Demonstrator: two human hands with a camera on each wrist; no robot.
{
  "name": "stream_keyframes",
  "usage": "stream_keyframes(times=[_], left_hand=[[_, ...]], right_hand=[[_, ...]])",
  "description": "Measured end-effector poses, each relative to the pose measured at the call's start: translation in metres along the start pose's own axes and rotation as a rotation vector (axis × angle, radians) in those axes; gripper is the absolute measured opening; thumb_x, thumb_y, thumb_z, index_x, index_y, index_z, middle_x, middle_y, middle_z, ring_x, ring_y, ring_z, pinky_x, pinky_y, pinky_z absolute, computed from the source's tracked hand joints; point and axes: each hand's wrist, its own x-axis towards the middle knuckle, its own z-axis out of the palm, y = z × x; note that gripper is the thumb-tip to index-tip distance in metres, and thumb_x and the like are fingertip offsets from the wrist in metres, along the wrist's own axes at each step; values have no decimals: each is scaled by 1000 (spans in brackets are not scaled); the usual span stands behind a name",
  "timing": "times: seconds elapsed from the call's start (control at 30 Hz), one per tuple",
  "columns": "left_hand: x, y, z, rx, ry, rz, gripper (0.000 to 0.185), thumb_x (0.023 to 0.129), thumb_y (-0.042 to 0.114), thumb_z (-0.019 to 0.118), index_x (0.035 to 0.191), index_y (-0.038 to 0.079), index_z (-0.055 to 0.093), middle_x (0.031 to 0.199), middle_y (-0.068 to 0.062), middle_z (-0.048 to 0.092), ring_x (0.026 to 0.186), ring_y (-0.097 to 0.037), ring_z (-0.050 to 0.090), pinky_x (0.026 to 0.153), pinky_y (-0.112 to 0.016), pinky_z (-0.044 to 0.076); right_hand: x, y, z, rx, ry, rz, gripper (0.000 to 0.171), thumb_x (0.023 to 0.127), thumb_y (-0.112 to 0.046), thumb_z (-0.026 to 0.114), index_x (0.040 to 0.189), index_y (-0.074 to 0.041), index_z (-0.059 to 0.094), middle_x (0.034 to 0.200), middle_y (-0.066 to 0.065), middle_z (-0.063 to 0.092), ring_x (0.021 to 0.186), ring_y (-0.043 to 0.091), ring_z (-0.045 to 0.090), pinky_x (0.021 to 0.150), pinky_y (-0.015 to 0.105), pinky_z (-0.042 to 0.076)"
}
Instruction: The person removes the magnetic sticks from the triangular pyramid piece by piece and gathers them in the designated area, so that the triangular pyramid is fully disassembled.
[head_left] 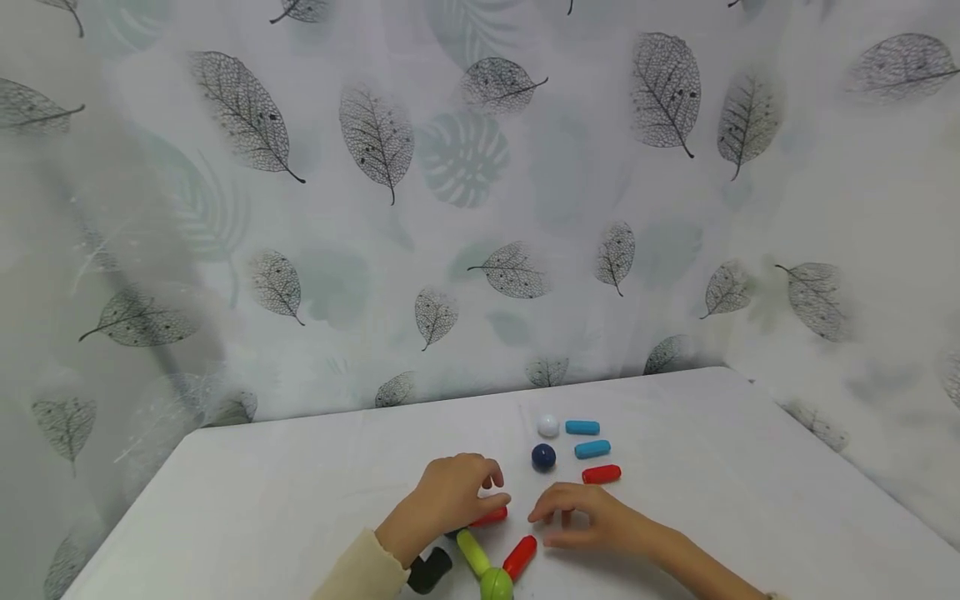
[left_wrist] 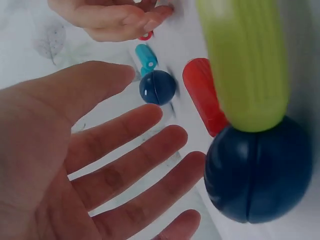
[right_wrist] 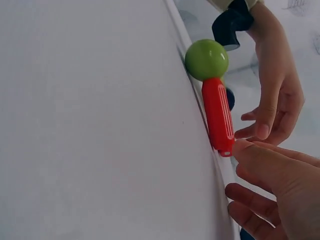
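A small build lies at the table's near edge: a green ball joins a green stick and a red stick. The green stick's far end meets a dark blue ball and another red stick. My left hand arches over that joint, fingers straight, holding nothing. My right hand hovers just right of it with loosely bent fingers. One fingertip is at the red stick's free end.
Beyond the hands lie loose pieces: a white ball, two blue sticks, a second dark blue ball and a red stick. A leaf-print curtain closes off the white table behind and at both sides.
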Motion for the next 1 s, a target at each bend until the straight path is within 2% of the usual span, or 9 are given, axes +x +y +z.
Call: stream_keyframes(times=[0.07,0.2,0.3,0.37,0.47,0.63,0.73,0.83,1.0], left_hand=[[-6,-2,0,-9,10,43,16,87,34,71,93,19,71,87,8,66,79,-6,59,69,-28,44],[-20,-4,2,-119,14,133,12,89,34,70,92,23,72,93,12,66,91,-5,60,77,-32,40],[-29,-7,6,-199,-5,196,10,90,33,69,92,25,72,93,16,65,89,-1,57,79,-30,39],[-34,-12,10,-209,-23,227,10,90,34,68,92,26,72,95,19,63,91,1,55,81,-30,39],[-40,-19,12,-234,-55,237,11,91,38,67,93,28,71,99,21,62,98,1,53,85,-33,39],[-45,-26,20,-322,-56,272,16,90,44,67,95,30,71,106,22,62,113,-6,50,91,-39,38],[-45,-30,25,-352,-70,328,20,86,47,71,94,30,71,103,26,63,121,-10,46,95,-42,36],[-45,-33,28,-361,-91,355,21,82,47,75,93,30,70,99,29,63,126,-14,42,97,-44,34],[-44,-34,33,-363,-103,337,23,80,47,78,94,31,70,101,31,61,128,-14,40,99,-43,34]], right_hand=[[2,-4,5,33,-27,12,20,93,-13,67,112,-7,66,106,5,68,89,11,60,73,23,54],[4,-10,15,39,-56,7,23,94,-14,65,116,-8,66,110,4,68,95,10,61,79,23,53],[6,-13,22,-5,-58,-29,26,93,-14,66,119,-9,65,112,3,68,100,10,60,84,23,51],[6,-13,24,-29,-53,-58,27,93,-12,67,120,-10,65,113,3,68,102,11,60,86,24,50],[8,-15,26,-20,-61,-46,27,94,-14,66,121,-12,65,114,0,67,104,10,59,88,24,49],[6,-16,26,9,-68,3,24,96,-20,63,119,-15,66,111,-3,67,102,7,58,88,24,49],[7,-15,25,8,-65,11,22,96,-22,63,117,-15,67,108,-3,67,99,7,58,86,24,50],[7,-15,25,20,-80,29,22,97,-24,62,116,-15,67,107,-4,67,98,6,57,86,23,51],[4,-11,26,39,-104,56,20,97,-25,61,114,-15,66,106,-4,66,97,5,56,85,23,51]])
